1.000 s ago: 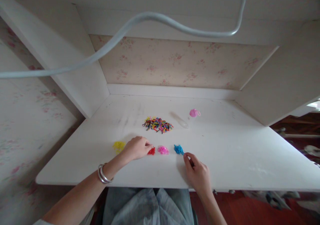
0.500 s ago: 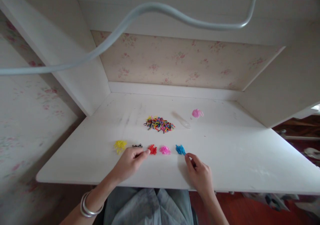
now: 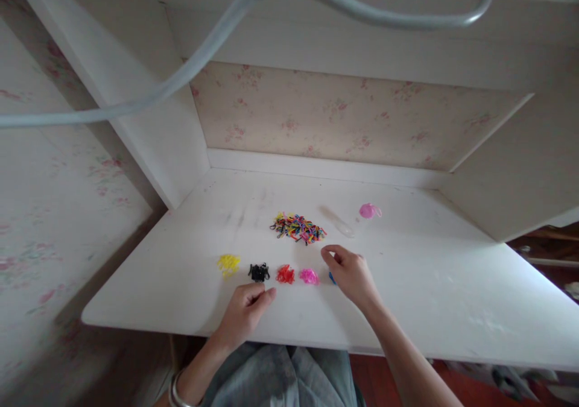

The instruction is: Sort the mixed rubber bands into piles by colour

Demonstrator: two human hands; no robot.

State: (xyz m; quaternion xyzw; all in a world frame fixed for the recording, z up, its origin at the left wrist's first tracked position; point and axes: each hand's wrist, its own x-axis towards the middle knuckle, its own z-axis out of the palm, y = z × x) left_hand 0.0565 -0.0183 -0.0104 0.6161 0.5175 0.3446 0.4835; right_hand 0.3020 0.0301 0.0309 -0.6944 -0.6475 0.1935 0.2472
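A mixed heap of small coloured bands [image 3: 298, 228] lies mid-desk on the white desk [image 3: 420, 286]. In front of it stands a row of sorted little piles: yellow [image 3: 228, 264], black [image 3: 259, 271], red [image 3: 284, 274], pink [image 3: 309, 276], and a blue pile [image 3: 332, 277] mostly hidden under my right hand. My right hand [image 3: 349, 272] reaches forward toward the mixed heap, fingers curled in a loose pinch; nothing shows in it. My left hand [image 3: 246, 308] rests near the desk's front edge below the black pile, fingers pinched together.
A clear plastic bag [image 3: 337, 221] and a small pink object [image 3: 370, 210] lie behind and right of the heap. White shelf walls flank the desk, floral wallpaper behind. A grey cable [image 3: 217, 33] hangs across the top of the view.
My right hand has moved forward from beside the blue pile toward the mixed heap, covering the blue pile. My left hand has drawn back from the row, uncovering the black pile.
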